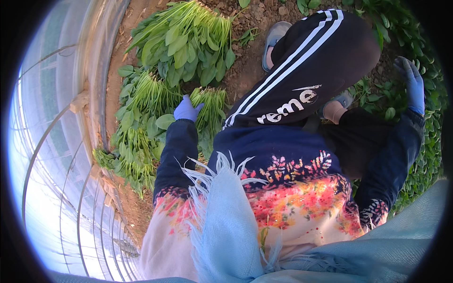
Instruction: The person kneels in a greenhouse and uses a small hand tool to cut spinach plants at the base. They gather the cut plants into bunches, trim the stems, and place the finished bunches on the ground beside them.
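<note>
My left hand (pixel 187 109), in a blue-violet glove, is down among cut leafy greens that look like spinach. Its thumb lies against a small bunch (pixel 209 106) with pale stem ends pointing up the picture; whether the fingers grip it is hidden. Just left of that hand lies another bunch (pixel 152 92), and above it a larger heap of greens (pixel 187 42) fans its leaves downward. On the far right, my right hand (pixel 412 81), gloved with darkened fingertips, is held out over growing leafy plants (pixel 430 141). Its fingers are extended and I see nothing in them.
More cut greens (pixel 136 155) lie along the left side on bare soil (pixel 244 63). Beyond them runs a plastic-film greenhouse wall (pixel 60 134) with curved ribs. My bent leg (pixel 300 67) and slippers (pixel 277 33) take up the middle. A fringed blue scarf (pixel 226 219) hangs in front.
</note>
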### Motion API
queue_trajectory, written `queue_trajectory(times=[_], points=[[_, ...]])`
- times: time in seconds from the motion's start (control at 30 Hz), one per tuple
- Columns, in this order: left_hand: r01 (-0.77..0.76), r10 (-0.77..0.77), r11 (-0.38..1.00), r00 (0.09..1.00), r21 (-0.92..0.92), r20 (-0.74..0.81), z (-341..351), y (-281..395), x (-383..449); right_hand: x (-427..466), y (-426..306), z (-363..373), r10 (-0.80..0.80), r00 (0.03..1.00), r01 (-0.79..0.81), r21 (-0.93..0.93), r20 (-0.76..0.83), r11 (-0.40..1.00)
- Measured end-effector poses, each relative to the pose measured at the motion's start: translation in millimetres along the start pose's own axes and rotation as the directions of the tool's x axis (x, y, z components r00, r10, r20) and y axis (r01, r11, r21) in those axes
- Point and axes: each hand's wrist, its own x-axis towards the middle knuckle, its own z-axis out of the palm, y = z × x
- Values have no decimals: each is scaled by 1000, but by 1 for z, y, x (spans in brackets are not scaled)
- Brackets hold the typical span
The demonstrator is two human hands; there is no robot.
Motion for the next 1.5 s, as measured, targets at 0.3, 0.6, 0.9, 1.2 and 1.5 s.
queue_trajectory(times=[0.3, 0.6, 0.9, 1.2, 1.5], points=[[43, 0, 982, 973, 182, -230, 46, 31, 5, 12, 32, 4, 37, 996, -30, -86, 84, 996], [53, -86, 989, 967, -139, -239, 107, 45, -8, 13, 44, 18, 55, 990, -41, -106, 128, 993], [-65, 28, 995, 909, -76, -415, 111, 25, -36, 8, 62, 31, 133, 986, -130, -36, 101, 991], [-18, -33, 990, 934, -140, -356, 115, 33, -38, 1, 62, 51, 114, 983, -109, -43, 142, 993], [62, -63, 998, 971, -12, -229, 49, 21, -48, -19, 38, 63, 162, 978, -178, 115, 132, 977]])
